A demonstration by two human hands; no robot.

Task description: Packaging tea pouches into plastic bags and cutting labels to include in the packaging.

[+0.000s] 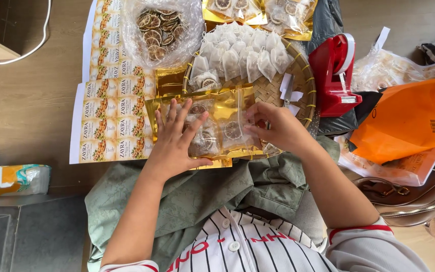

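Watching from the head view. The left hand [173,143] is lying flat, fingers spread, pressing down on the gold pouch [212,126] that is resting across my lap cloth [258,186] at the near rim of the woven tray [305,85]. Nothing is clamped in it; it is only pinning. The right hand [273,126] is pinching, thumb and fingertips together, at the pouch's right edge, on the clear front. Dried citrus slices [231,130] are showing through the window, lying loose and near the seam.

To do this well, I am judging that the slices want pushing away from the edge being pinched, so nothing is caught in the closure. The left palm is best kept flat, squeezing air toward the opening. Pinching along the edge in short overlapping presses looks safer than one sweep; the film seems slippery.

Small white sachets [242,50] are heaped on the tray behind. A red tape dispenser [334,75] is standing just right of the tray, label sheets [114,100] lying to the left.
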